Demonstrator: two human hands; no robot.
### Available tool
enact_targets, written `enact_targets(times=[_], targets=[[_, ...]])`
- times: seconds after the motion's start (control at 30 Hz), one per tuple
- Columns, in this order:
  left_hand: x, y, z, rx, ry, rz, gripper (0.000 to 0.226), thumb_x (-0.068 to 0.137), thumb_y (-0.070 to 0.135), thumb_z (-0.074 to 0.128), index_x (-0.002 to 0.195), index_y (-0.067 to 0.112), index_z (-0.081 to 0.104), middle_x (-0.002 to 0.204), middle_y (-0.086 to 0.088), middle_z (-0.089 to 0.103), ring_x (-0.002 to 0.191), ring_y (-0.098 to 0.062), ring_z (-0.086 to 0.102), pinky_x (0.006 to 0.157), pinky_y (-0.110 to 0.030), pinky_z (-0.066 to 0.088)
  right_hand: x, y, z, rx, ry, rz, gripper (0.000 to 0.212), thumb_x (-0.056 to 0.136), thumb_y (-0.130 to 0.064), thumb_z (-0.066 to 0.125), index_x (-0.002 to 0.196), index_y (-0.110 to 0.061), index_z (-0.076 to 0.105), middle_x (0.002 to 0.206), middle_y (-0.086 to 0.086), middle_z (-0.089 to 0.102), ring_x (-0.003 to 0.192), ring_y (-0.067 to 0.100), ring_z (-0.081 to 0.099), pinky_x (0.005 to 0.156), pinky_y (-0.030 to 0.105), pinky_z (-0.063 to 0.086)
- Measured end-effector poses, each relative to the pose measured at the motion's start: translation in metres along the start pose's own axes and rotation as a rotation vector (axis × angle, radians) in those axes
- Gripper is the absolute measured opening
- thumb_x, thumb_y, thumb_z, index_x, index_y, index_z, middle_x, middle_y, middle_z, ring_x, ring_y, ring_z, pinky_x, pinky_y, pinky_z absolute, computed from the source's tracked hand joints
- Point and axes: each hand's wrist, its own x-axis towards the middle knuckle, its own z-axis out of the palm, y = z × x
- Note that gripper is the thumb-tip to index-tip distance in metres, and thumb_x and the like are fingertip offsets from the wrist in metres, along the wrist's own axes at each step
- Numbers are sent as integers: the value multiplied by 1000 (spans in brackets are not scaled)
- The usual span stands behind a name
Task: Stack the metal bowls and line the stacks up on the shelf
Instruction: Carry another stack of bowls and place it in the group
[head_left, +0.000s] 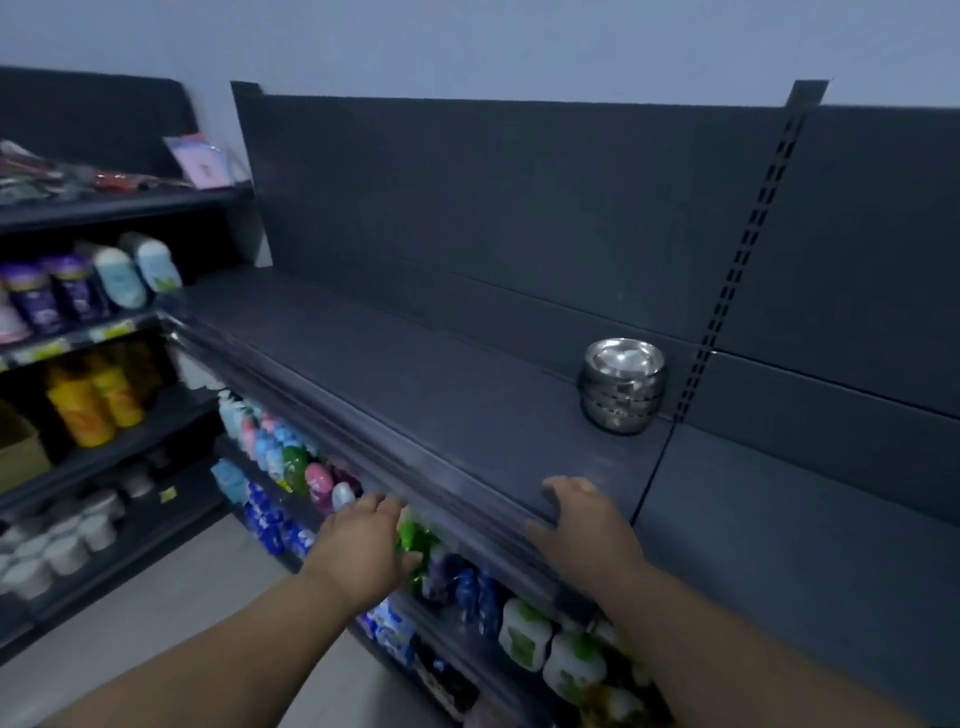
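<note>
One stack of shiny metal bowls (623, 387) stands at the back of the dark shelf (441, 395), close to the back panel and beside the slotted upright. My right hand (584, 525) is at the shelf's front edge, well in front of the stack, fingers relaxed and holding nothing. My left hand (366, 543) hovers below and left of the shelf's front lip, over the products on the lower shelf, fingers loosely extended and empty. The picture is blurred by motion.
A slotted upright (737, 260) divides this shelf bay from the bay on the right. Below the shelf are rows of colourful bottles and packets (291, 462). The unit on the left (104, 208) carries bottles, tubs and packets on several shelves.
</note>
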Motion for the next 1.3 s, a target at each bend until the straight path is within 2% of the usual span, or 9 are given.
enact_targets(times=[0.13,0.33,0.57,0.73,0.8,0.93,1.0,1.1,1.3], targets=[[74,27,-11,-10,30,94,72,84,56,56,144,24,33,149,-1,35,136,-22,36,112,-34,32,51,42,-23,6,74,142,61,91,-48,56,143,-21,39,144,2,40,124,21,48,99,34,45],[167,65,-14,-87,3,237,70,87,55,55,146,25,31,147,2,36,134,-18,37,111,-30,31,105,83,-45,90,169,388,73,85,-45,65,145,-17,34,145,6,43,131,24,45,105,35,41],[257,102,-5,-278,-87,438,81,86,51,59,151,22,20,155,1,26,141,-16,27,116,-25,22,147,90,-50,257,337,486,84,72,-31,81,141,-21,33,132,2,57,118,24,56,93,27,45],[317,124,0,-417,-233,611,93,79,51,67,152,26,15,157,1,23,143,-15,23,116,-24,21,166,72,-43,398,456,559,90,68,-26,84,141,-29,30,112,-13,59,107,11,57,86,18,38],[334,133,1,-480,-296,665,101,75,51,71,153,27,12,157,3,23,144,-13,22,116,-24,20,173,62,-36,429,504,580,87,66,-25,85,136,-32,34,111,-16,59,102,5,54,87,16,38],[359,151,4,-736,-492,694,113,59,46,84,149,34,17,141,18,44,131,-5,42,110,-24,32,185,48,-29,443,544,581,85,59,-25,88,118,-47,31,114,-18,59,109,5,56,87,15,39],[365,155,11,-859,-600,652,116,51,42,88,146,37,22,130,20,56,119,-4,55,106,-31,43,189,44,-32,472,533,588,83,61,-25,88,113,-50,28,109,-22,58,107,4,57,85,14,39],[366,159,18,-934,-682,636,97,58,22,90,137,32,35,115,19,63,106,0,61,99,-27,49,193,39,-36,481,534,589,86,64,-30,89,118,-47,24,100,-29,52,99,-1,53,84,12,37],[351,167,22,-1007,-691,656,99,40,34,89,128,37,43,111,12,70,107,-7,65,99,-38,51,177,38,-34,525,572,618,86,66,-33,88,131,-37,31,99,-25,56,98,-1,56,73,1,37]])
